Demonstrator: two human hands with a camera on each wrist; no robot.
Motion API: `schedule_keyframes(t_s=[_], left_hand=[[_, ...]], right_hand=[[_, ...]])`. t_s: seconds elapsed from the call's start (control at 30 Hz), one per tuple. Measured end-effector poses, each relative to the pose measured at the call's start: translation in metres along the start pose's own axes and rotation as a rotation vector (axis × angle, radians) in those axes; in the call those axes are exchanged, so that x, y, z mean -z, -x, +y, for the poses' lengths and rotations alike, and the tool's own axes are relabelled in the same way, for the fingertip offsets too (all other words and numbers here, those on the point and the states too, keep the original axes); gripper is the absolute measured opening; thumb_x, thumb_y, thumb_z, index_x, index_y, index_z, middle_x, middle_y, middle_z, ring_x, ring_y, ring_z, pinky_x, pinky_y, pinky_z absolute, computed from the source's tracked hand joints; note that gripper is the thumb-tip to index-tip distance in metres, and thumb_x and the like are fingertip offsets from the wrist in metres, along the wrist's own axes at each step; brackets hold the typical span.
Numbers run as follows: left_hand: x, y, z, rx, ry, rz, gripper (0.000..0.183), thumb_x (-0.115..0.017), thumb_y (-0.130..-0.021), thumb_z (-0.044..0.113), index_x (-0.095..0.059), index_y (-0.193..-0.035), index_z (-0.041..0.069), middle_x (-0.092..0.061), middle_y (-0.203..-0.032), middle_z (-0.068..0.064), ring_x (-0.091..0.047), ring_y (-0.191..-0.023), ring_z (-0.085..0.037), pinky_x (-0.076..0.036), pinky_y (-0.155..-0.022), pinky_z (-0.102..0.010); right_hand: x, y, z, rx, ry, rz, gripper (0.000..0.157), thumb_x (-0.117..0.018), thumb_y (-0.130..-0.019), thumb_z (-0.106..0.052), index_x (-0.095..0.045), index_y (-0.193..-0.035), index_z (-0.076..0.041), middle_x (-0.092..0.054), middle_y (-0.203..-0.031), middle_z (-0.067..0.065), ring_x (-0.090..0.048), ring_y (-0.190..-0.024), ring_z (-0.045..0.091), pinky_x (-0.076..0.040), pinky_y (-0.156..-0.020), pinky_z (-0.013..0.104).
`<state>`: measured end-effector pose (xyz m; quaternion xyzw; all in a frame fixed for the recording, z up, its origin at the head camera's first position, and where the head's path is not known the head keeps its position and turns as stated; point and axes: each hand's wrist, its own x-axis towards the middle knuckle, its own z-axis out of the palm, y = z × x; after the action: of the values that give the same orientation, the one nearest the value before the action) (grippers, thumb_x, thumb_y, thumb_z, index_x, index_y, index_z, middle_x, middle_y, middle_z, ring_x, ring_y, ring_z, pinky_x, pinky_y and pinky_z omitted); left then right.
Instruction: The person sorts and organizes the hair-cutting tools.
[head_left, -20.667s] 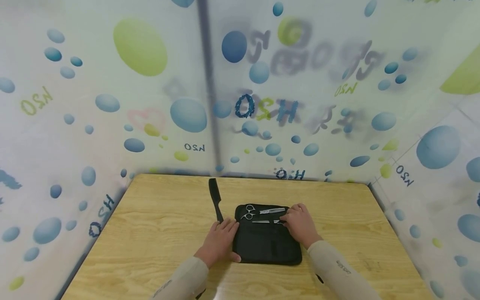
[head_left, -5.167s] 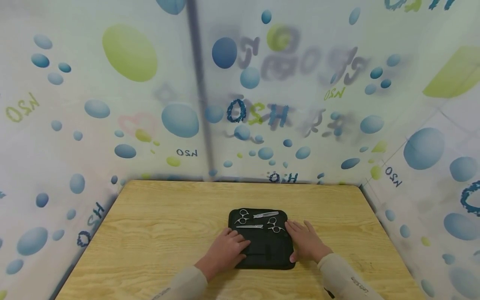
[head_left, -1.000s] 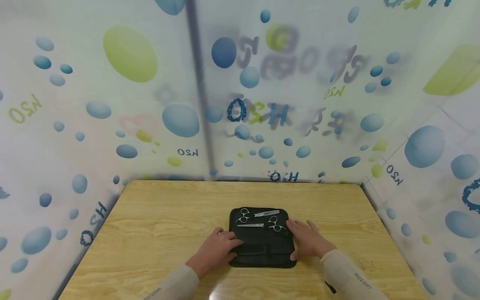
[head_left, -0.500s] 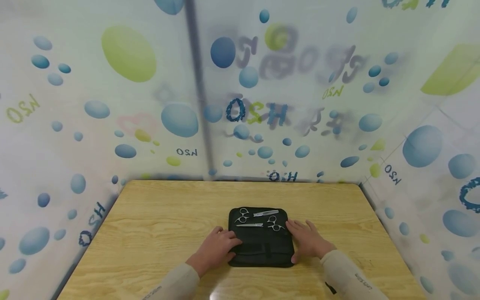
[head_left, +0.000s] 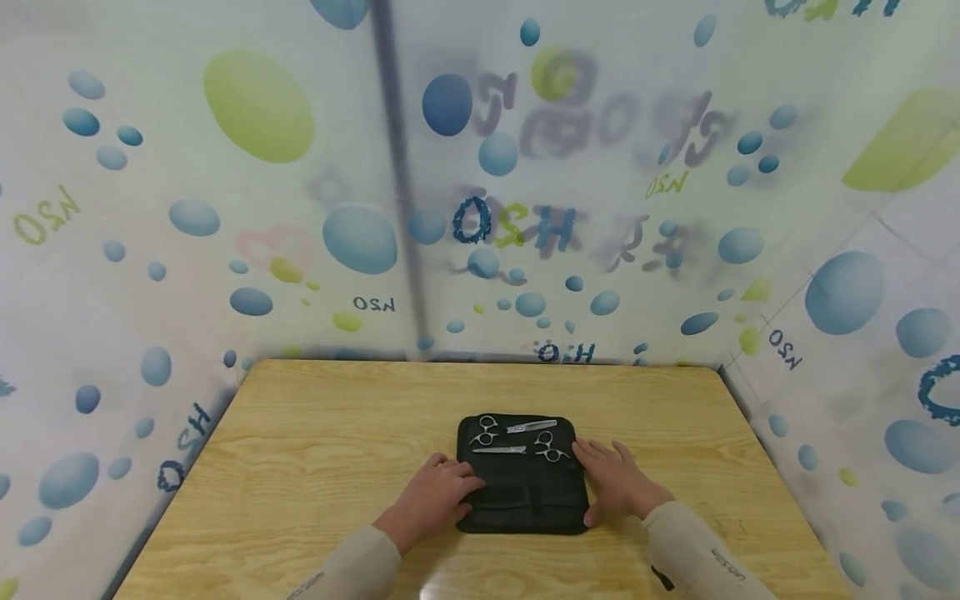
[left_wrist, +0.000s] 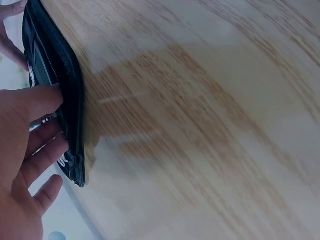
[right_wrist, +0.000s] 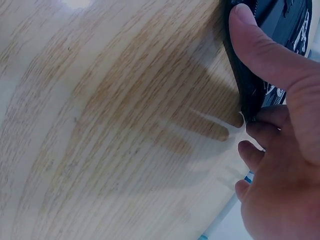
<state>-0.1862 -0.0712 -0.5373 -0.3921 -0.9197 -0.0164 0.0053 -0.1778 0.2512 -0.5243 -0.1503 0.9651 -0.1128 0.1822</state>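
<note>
A flat black zip case (head_left: 500, 520) lies on the wooden table, holding two pairs of hair scissors. The farther pair (head_left: 531, 427) has its finger rings to the left; the nearer pair (head_left: 552, 455) has them to the right. My left hand (head_left: 433, 498) rests on the case's left edge, fingertips over its surface. Along the right edge lies my right hand (head_left: 618, 481), thumb at the near corner and fingers spread. In the right wrist view the thumb (right_wrist: 255, 45) touches the rim of the case (right_wrist: 237, 70). The left wrist view shows fingers (left_wrist: 46, 135) loosely bent at the case.
The pale wood table (head_left: 322, 417) extends around the case on every side. Behind it stands a white wall covering (head_left: 300, 192) with blue and green bubble prints. A glare spot shows on the table's near edge.
Since the oldest frame, the black comb has gone from the table left of the case, and my right hand has moved off the scissors to the case's edge. Over the last second, hands stay still.
</note>
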Motion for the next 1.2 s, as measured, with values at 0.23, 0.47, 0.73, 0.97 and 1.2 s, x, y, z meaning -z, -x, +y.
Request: schedule_keyframes(t_s=[0.23,0.47,0.73,0.97,1.2], left_hand=[[0.007,0.002,-0.005,-0.007,0.025,0.032,0.033,-0.078,-0.08,0.037,-0.071,-0.111,0.025,-0.071,-0.106,0.008,-0.066,-0.098,-0.009,-0.05,-0.095,-0.041],[0.011,0.006,-0.014,-0.008,0.028,0.119,0.03,-0.079,-0.079,0.034,-0.073,-0.107,0.023,-0.073,-0.103,0.007,-0.068,-0.097,-0.012,-0.051,-0.088,-0.039],[0.005,0.005,-0.029,0.012,-0.001,0.193,0.024,-0.076,-0.083,0.03,-0.073,-0.105,0.023,-0.073,-0.101,0.005,-0.069,-0.093,-0.014,-0.053,-0.084,-0.039],[0.013,0.002,-0.035,0.057,0.047,0.135,0.023,-0.075,-0.084,0.029,-0.073,-0.106,0.021,-0.073,-0.102,0.003,-0.068,-0.096,-0.017,-0.053,-0.087,-0.043],[0.012,-0.002,-0.041,0.091,0.055,0.139,0.022,-0.073,-0.086,0.03,-0.074,-0.105,0.02,-0.073,-0.101,0.003,-0.068,-0.095,-0.017,-0.054,-0.085,-0.044]], right_hand=[[0.002,0.002,0.002,-0.017,0.013,0.021,0.108,-0.09,-0.064,-0.033,-0.033,-0.15,-0.003,-0.036,-0.156,0.014,-0.031,-0.145,0.036,-0.011,-0.118,0.061],[0.004,0.001,0.011,-0.022,0.062,0.077,0.098,-0.088,-0.068,-0.032,-0.038,-0.147,0.0,-0.041,-0.152,0.018,-0.037,-0.141,0.039,-0.017,-0.116,0.063],[0.01,-0.005,0.02,-0.018,0.08,0.223,0.073,-0.082,-0.076,-0.021,-0.05,-0.139,0.0,-0.052,-0.144,0.018,-0.047,-0.134,0.037,-0.026,-0.112,0.063],[0.013,-0.01,0.025,-0.032,0.07,0.216,0.071,-0.08,-0.079,-0.02,-0.049,-0.139,0.001,-0.051,-0.144,0.019,-0.047,-0.134,0.036,-0.027,-0.111,0.063],[0.011,-0.016,0.03,-0.034,0.071,0.219,0.069,-0.079,-0.08,-0.021,-0.05,-0.138,0.001,-0.053,-0.142,0.019,-0.048,-0.133,0.037,-0.027,-0.112,0.062]])
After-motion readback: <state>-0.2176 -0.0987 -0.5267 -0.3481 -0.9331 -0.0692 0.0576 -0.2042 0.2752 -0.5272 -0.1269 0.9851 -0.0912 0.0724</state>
